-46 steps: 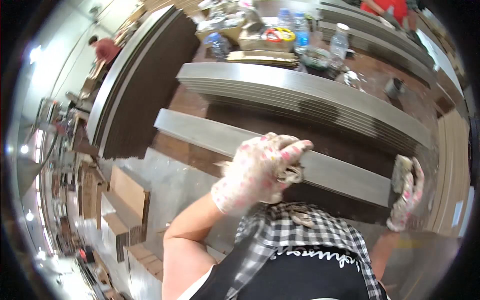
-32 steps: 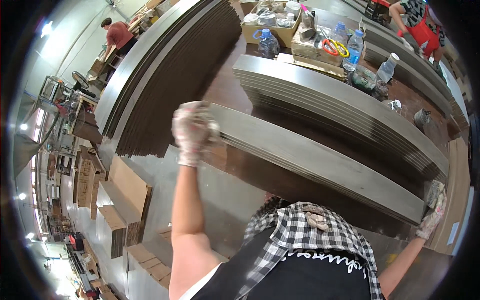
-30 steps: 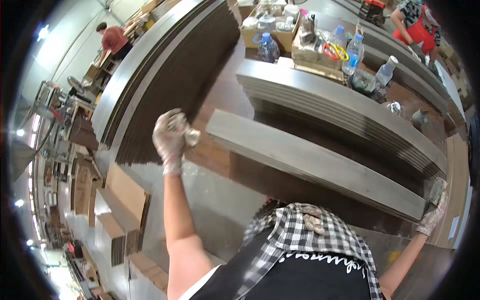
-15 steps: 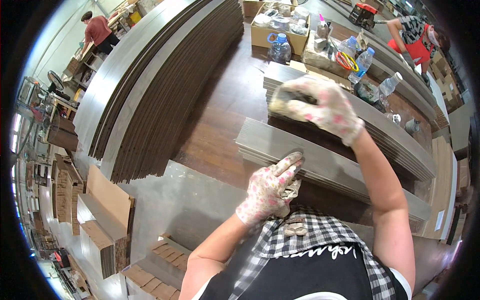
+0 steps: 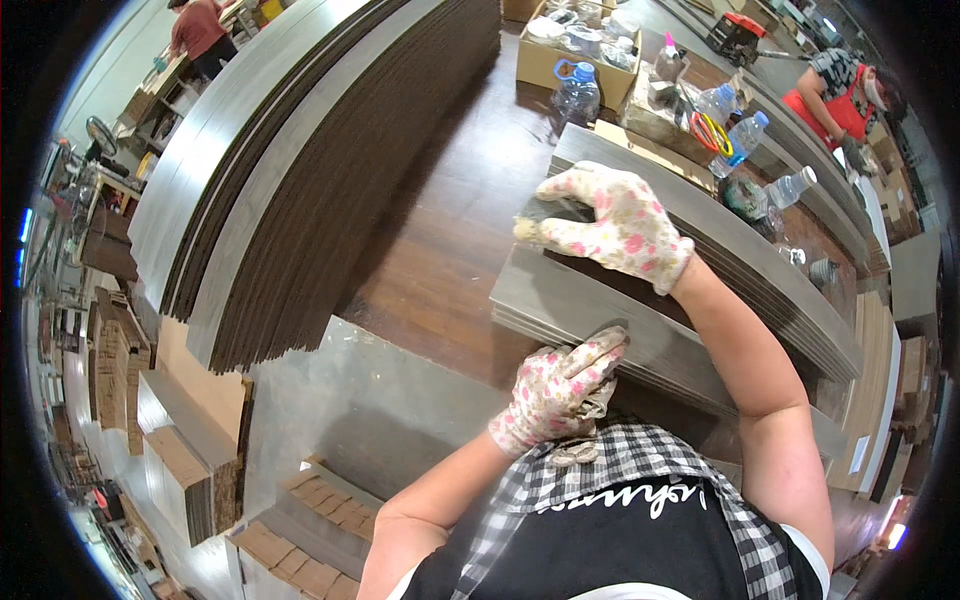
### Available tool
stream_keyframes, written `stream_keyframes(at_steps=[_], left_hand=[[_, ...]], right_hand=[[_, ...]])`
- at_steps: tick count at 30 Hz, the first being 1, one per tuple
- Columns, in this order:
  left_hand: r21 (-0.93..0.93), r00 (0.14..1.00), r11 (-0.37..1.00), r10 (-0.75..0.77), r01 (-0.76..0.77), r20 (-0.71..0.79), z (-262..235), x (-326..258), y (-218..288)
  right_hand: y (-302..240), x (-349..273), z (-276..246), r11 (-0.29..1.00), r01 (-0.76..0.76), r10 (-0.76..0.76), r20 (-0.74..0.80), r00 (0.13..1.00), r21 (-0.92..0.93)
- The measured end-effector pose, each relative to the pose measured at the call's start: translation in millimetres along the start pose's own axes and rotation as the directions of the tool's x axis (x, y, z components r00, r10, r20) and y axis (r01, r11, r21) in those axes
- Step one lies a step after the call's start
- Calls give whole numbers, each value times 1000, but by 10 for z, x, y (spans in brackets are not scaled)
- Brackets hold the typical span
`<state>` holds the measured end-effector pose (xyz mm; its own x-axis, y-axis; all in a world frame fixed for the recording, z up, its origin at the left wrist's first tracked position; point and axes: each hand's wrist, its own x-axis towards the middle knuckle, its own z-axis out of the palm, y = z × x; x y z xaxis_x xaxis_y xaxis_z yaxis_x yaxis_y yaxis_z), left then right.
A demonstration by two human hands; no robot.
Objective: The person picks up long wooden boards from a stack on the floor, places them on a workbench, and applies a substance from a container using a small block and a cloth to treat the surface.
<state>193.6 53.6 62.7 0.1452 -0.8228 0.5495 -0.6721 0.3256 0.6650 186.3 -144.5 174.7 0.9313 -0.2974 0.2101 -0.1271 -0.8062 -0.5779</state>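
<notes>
At the frame's centre, boards [image 5: 570, 297] are seemingly touched by the left hand [image 5: 560, 388], closed around a rag [image 5: 600, 398], perhaps for steadiness, while a block [image 5: 552, 210] is clamped by the right hand [image 5: 625, 228] near their left end.

one low stack of planks [image 5: 560, 298]: long, narrow, grey, faintly grained on the upper face, laid flat with edges nearly flush, running aslant from the middle of the view toward the lower right, partly hidden behind the right forearm. one small block-like pad [image 5: 552, 210]: dark grey with a pale yellowish end, gripped between thumb and fingers of the right hand [image 5: 630, 225] at the stack's left end, contact unclear; one rag [image 5: 600, 398]: off-white, crumpled, bunched under the left hand [image 5: 562, 390].
</notes>
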Motion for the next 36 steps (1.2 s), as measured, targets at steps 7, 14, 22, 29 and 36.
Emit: stream_keyframes(at_steps=[7,14,22,29,36], left_hand=[[11,998,1000,9,-8,-66,9,42,16],[32,997,999,30,-27,-74,11,84,43],[40,996,999,38,-35,-77,48,29,-5],[49,995,997,56,-53,-79,80,17,-39],[15,998,1000,-1,2,-56,57,60,43]], right_hand=[[69,-196,-38,997,41,-43,-25,999,-71],[-27,-83,106,999,5,-7,-41,999,-46],[375,-1085,-649,991,6,5,83,997,-135],[135,-544,-171,995,24,-39,-143,989,-101],[161,-462,9,991,61,-72,-89,993,-121]])
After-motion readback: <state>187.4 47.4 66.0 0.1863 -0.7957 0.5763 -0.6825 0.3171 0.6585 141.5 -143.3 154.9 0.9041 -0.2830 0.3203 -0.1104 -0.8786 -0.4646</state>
